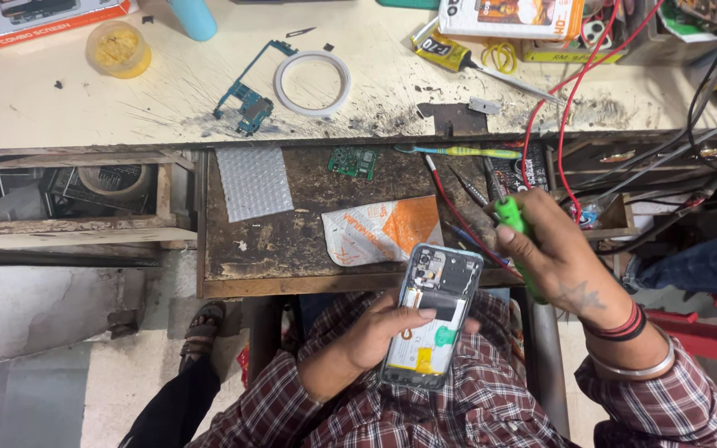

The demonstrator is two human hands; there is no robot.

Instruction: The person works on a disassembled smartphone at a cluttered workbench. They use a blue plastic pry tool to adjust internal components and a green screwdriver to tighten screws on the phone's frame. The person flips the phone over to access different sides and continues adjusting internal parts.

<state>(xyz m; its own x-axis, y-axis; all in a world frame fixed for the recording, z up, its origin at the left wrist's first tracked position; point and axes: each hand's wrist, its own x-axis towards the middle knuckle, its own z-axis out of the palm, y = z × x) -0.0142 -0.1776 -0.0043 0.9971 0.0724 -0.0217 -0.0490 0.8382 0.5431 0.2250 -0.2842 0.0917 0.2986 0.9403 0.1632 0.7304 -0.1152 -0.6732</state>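
My left hand [379,330] holds an opened phone [433,315] with its back cover off, so the battery and inner parts show. It hovers above my lap in front of the pulled-out drawer. My right hand [553,253] grips a green-handled tool [512,220], likely a screwdriver, just right of the phone's top end. The tool's tip is hidden.
A wooden drawer [292,286] holds a bubble-wrap piece [254,181], a small green circuit board [353,162], an orange-and-white packet [383,230] and several tools. On the bench top lie a tape ring [313,83], a blue phone board [251,91], a yellow tub [118,48], red wires [570,99].
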